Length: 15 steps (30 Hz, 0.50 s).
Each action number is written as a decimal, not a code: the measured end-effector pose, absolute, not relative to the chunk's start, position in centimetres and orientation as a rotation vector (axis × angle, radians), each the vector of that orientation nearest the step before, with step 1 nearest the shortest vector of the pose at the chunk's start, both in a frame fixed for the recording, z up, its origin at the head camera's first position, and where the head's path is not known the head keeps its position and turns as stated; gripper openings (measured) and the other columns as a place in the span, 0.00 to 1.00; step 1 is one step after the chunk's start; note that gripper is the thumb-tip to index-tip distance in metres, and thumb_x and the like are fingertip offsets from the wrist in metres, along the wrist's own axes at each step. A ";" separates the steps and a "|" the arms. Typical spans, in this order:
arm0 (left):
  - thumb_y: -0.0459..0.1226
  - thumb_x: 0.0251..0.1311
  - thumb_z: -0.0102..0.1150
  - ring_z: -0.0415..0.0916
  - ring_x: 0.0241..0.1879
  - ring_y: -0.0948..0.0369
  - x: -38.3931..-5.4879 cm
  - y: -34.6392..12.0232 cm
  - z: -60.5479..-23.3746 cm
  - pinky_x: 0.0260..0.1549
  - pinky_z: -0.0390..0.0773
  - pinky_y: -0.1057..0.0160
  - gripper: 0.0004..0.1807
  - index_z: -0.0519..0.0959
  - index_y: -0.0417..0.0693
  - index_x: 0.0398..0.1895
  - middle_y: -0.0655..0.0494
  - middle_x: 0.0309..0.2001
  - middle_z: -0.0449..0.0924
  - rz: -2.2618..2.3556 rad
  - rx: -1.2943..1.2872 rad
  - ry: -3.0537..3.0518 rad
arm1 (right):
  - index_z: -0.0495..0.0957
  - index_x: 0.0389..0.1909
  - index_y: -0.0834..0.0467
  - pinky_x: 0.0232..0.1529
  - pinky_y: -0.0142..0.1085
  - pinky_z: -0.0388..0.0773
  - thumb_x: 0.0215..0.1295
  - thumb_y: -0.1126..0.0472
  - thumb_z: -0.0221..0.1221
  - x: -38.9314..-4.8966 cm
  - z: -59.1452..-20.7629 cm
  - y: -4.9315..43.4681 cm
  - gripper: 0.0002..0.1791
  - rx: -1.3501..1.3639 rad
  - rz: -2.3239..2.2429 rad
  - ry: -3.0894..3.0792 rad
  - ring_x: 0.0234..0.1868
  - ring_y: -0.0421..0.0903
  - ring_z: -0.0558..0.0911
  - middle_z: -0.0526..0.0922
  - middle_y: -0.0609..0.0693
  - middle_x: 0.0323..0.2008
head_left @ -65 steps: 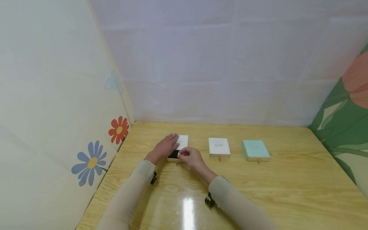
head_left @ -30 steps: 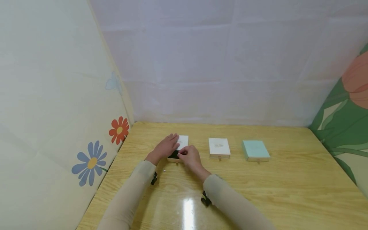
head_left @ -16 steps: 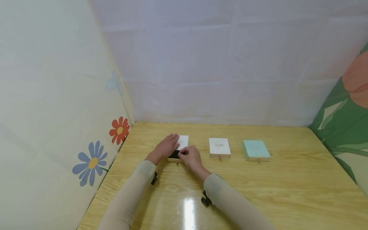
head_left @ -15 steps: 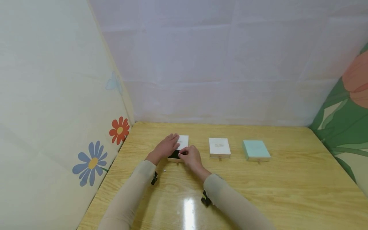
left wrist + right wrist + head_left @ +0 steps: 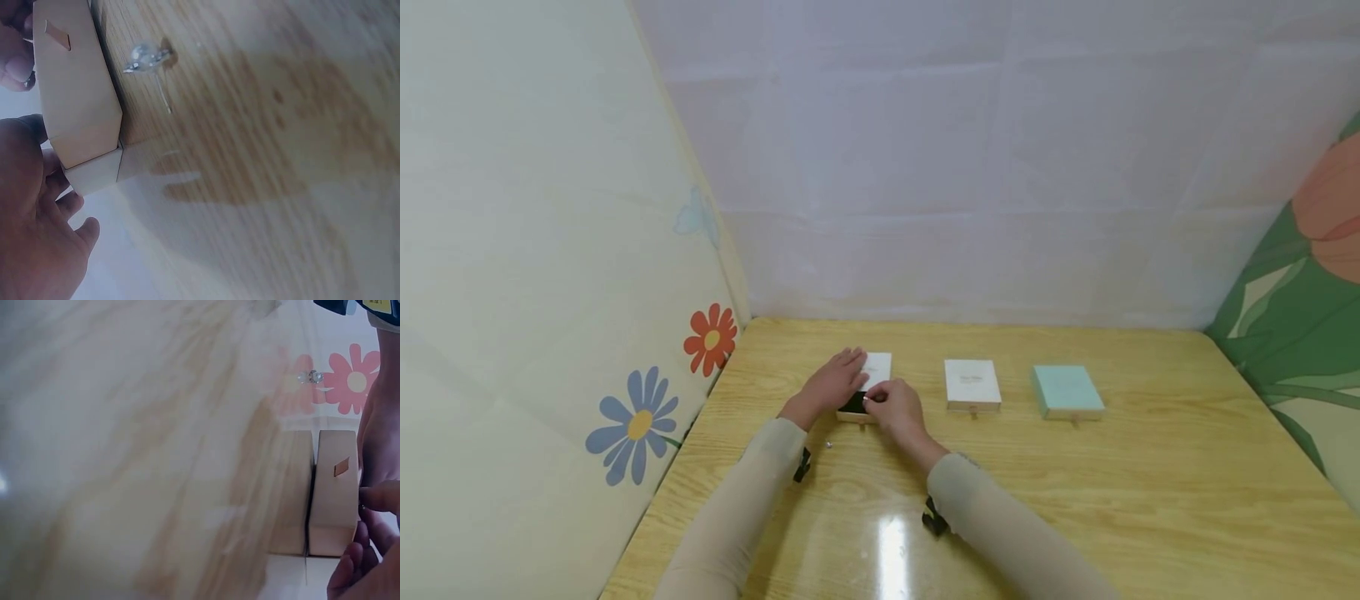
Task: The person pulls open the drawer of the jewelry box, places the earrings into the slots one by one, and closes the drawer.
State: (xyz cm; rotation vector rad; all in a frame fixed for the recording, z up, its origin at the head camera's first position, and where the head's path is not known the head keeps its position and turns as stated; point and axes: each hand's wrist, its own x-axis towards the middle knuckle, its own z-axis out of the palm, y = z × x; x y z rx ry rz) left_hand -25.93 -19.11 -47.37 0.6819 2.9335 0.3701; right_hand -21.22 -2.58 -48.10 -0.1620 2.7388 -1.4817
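A white drawer box (image 5: 877, 367) stands at the left of the table with its tan drawer (image 5: 78, 94) pulled partway out, black inside. Over the box's left side lies my left hand (image 5: 830, 385), fingers extended on the lid; the left wrist view shows some fingertips along its side wall. My right hand (image 5: 901, 410) pinches a small shiny stud earring (image 5: 866, 401) between thumb and fingertips, right over the drawer; the fingers hide most of it. Another stud earring (image 5: 147, 57), with a clear sparkling head and thin post, lies on the table before the box.
To the right stand a second white box (image 5: 972, 382) and a mint-green box (image 5: 1067, 388), both closed, with small pull tabs. The wooden table (image 5: 1150, 500) meets a white cloth backdrop. Flowered side panels flank it.
My right hand has turned slightly and its forearm has shifted a little left since the first frame, fingertips staying at the drawer. My left hand and the boxes have not moved.
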 end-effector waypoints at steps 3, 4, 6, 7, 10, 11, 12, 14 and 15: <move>0.47 0.82 0.37 0.47 0.79 0.46 -26.0 -19.1 -47.5 0.78 0.50 0.49 0.31 0.56 0.37 0.78 0.44 0.79 0.53 0.365 0.677 2.930 | 0.88 0.33 0.57 0.42 0.39 0.83 0.60 0.63 0.68 -21.0 -47.8 -2.8 0.03 -0.133 -1.502 2.730 0.36 0.43 0.83 0.88 0.47 0.32; 0.47 0.82 0.37 0.47 0.79 0.46 -26.0 -19.1 -47.5 0.78 0.50 0.49 0.31 0.55 0.38 0.79 0.44 0.79 0.52 0.361 0.676 2.927 | 0.87 0.34 0.57 0.43 0.40 0.83 0.60 0.63 0.68 -20.9 -47.6 -2.8 0.03 -0.115 -1.509 2.723 0.37 0.43 0.83 0.88 0.47 0.32; 0.47 0.82 0.36 0.46 0.79 0.46 -26.0 -19.1 -47.5 0.78 0.50 0.49 0.31 0.55 0.38 0.79 0.44 0.79 0.52 0.360 0.676 2.925 | 0.87 0.35 0.57 0.43 0.40 0.83 0.61 0.62 0.67 -20.7 -47.2 -2.9 0.04 -0.092 -1.523 2.710 0.37 0.44 0.84 0.88 0.48 0.33; 0.47 0.82 0.36 0.46 0.79 0.45 -26.0 -19.1 -47.5 0.78 0.50 0.49 0.31 0.55 0.38 0.79 0.44 0.80 0.52 0.355 0.679 2.924 | 0.87 0.35 0.57 0.44 0.41 0.83 0.61 0.62 0.67 -20.6 -47.0 -2.9 0.04 -0.081 -1.527 2.702 0.38 0.45 0.84 0.88 0.48 0.34; 0.47 0.82 0.36 0.46 0.79 0.45 -26.0 -19.1 -47.5 0.78 0.50 0.49 0.31 0.55 0.37 0.79 0.43 0.79 0.52 0.349 0.685 2.922 | 0.87 0.36 0.57 0.43 0.40 0.83 0.61 0.62 0.68 -20.6 -46.5 -2.9 0.04 -0.053 -1.509 2.693 0.37 0.44 0.84 0.88 0.48 0.34; 0.47 0.82 0.36 0.46 0.79 0.45 -26.0 -19.1 -47.4 0.78 0.50 0.49 0.31 0.55 0.37 0.79 0.43 0.79 0.52 0.348 0.684 2.921 | 0.87 0.35 0.57 0.42 0.39 0.83 0.61 0.61 0.68 -20.6 -46.4 -2.9 0.04 -0.046 -1.502 2.691 0.36 0.44 0.83 0.88 0.48 0.33; 0.47 0.82 0.36 0.46 0.79 0.45 -26.0 -19.1 -47.4 0.78 0.49 0.49 0.31 0.55 0.37 0.79 0.43 0.80 0.51 0.349 0.684 2.919 | 0.88 0.35 0.57 0.41 0.39 0.83 0.61 0.61 0.68 -20.6 -46.3 -2.9 0.04 -0.040 -1.495 2.690 0.36 0.43 0.83 0.88 0.48 0.33; 0.47 0.82 0.35 0.45 0.79 0.45 -26.0 -19.1 -47.3 0.78 0.49 0.49 0.31 0.54 0.37 0.79 0.43 0.80 0.51 0.345 0.678 2.915 | 0.88 0.35 0.57 0.39 0.37 0.82 0.62 0.60 0.68 -20.7 -46.3 -2.9 0.04 -0.032 -1.480 2.688 0.34 0.43 0.82 0.88 0.47 0.32; 0.46 0.82 0.36 0.45 0.79 0.45 -25.9 -19.1 -47.3 0.78 0.49 0.49 0.31 0.55 0.37 0.79 0.43 0.80 0.51 0.354 0.676 2.914 | 0.88 0.34 0.57 0.38 0.36 0.81 0.62 0.60 0.68 -20.8 -46.3 -2.9 0.04 -0.030 -1.476 2.686 0.33 0.42 0.82 0.88 0.47 0.31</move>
